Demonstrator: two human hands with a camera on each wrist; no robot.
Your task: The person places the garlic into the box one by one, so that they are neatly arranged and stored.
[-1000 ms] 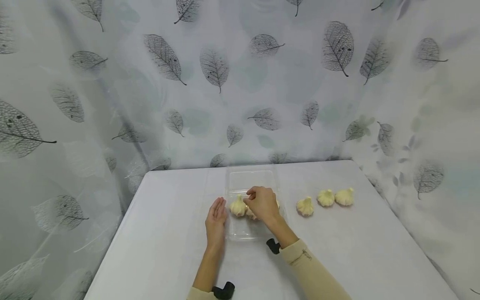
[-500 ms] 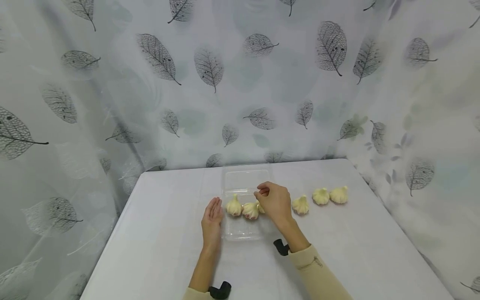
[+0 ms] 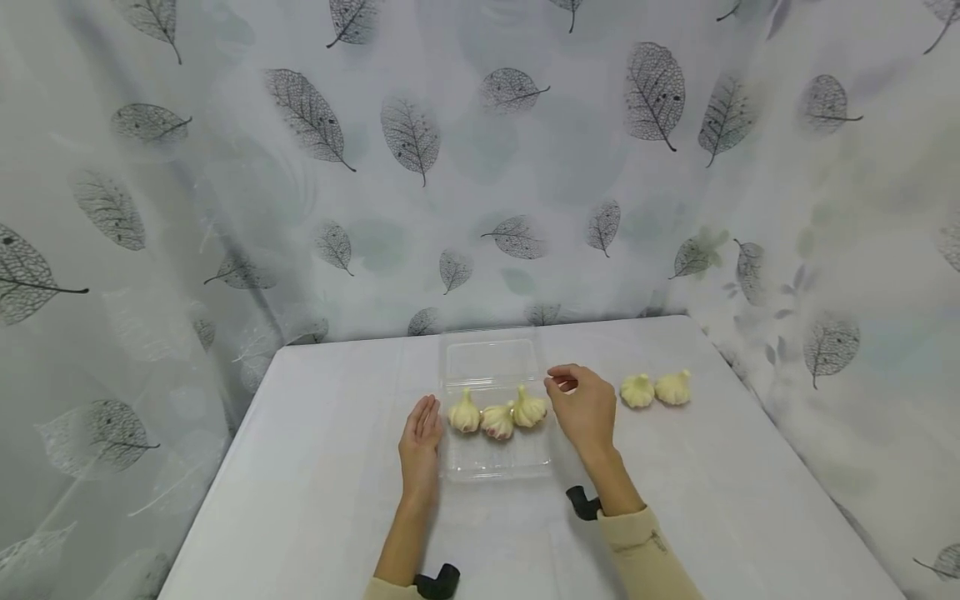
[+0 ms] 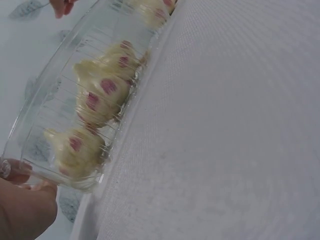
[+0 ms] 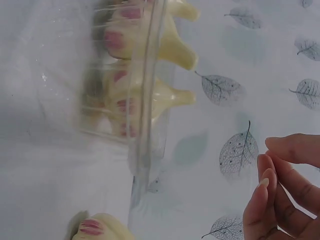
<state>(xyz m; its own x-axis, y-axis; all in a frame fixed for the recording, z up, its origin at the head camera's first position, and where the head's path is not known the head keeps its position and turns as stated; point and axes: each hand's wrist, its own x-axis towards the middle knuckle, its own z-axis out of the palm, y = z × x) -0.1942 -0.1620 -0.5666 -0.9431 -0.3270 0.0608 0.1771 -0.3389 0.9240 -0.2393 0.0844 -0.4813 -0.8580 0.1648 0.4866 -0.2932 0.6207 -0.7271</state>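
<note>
Three garlic bulbs sit in a row inside a clear plastic clamshell box [image 3: 495, 460]: a left bulb [image 3: 464, 413], a middle bulb [image 3: 497, 423] and a right bulb [image 3: 529, 409]. My left hand [image 3: 420, 450] stands along the box's left side, fingers straight; in the left wrist view its fingertips are at the box's end wall. Just right of the box hovers my right hand [image 3: 587, 412], fingers loosely bent, thumb close to the fingertips, nothing between them. It hides a loose bulb in the head view; the right wrist view shows part of a loose garlic bulb [image 5: 102, 229].
Two more garlic bulbs, one [image 3: 637, 391] beside another [image 3: 673, 388], lie on the white table [image 3: 337, 467] to the right of my right hand. The box's open lid [image 3: 491, 360] lies flat behind it. A leaf-print curtain [image 3: 465, 167] hangs behind the table.
My right hand has left the bulbs in the box and moved right, past the box's edge, over the nearest loose bulb. My left hand has stayed at the box's side.
</note>
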